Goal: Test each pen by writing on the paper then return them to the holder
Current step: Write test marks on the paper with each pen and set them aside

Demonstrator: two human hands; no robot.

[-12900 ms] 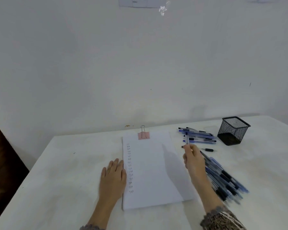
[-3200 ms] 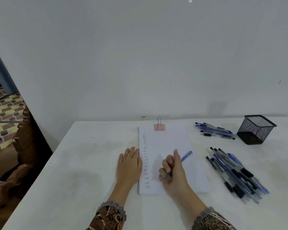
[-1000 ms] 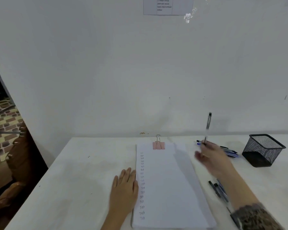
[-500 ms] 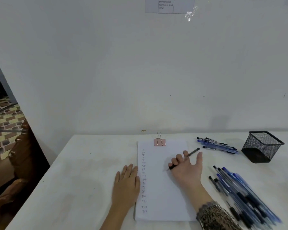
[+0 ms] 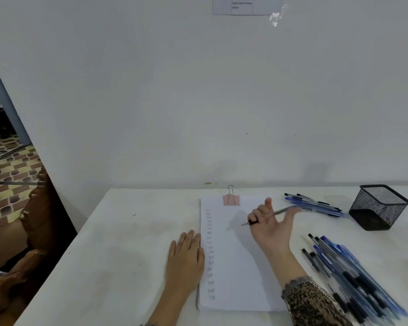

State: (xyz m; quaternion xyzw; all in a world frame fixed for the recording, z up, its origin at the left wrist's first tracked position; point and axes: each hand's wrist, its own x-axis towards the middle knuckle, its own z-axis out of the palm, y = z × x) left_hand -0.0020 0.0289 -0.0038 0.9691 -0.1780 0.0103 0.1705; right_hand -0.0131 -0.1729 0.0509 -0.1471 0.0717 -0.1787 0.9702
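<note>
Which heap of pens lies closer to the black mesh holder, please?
The smaller heap of blue and black pens, just left of the black mesh holder; the larger heap lies at the near right.

Far pens (image 5: 313, 204) and near pens (image 5: 349, 271) flank open tabletop (image 5: 327, 228) before holder (image 5: 378, 208)

right hand (image 5: 271, 228) grips pen (image 5: 269, 215) over paper (image 5: 236, 267) | left hand (image 5: 185, 260) flat at paper's left edge | holder (image 5: 378, 208) far right

pink binder clip (image 5: 231, 200) | wall notice (image 5: 245, 5) | carved wooden chair (image 5: 37, 212) | white table (image 5: 127, 243)
</note>
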